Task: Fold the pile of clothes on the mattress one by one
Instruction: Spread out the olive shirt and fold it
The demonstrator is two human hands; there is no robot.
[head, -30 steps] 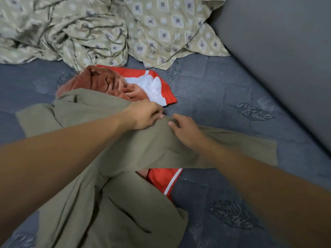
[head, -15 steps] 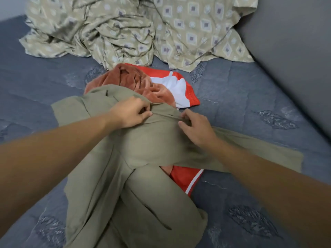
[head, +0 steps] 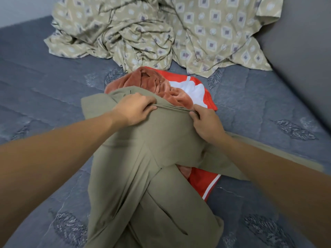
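While a second ago my hands sat almost touching, the left hand (head: 133, 109) and right hand (head: 206, 120) now pinch the olive trousers (head: 143, 176) farther apart — waistband taut over the pile on the mattress (head: 53, 97) — ready, I judge, to lift.

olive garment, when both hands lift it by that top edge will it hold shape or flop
The olive garment will likely flop: it already drapes in soft folds over the pile. The edge bunches thin between the left hand and right hand, so it is probably light, and the lower part may drag.
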